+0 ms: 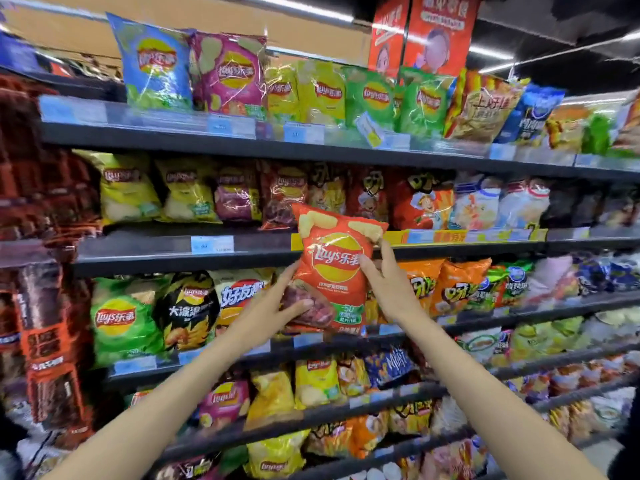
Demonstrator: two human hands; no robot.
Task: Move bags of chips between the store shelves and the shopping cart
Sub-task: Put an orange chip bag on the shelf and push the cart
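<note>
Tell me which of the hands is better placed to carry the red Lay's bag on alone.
Probably the left hand: it cups the red Lay's bag from below at its lower edge, while the right hand only pinches the side.

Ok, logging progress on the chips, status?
Left hand and right hand both gripping orange Lay's bag, upright before the shelves. Cart not in view. Nothing blocking.

Red-orange Lay's chip bag — upright, slightly tilted, in front of stocked shelves
</note>
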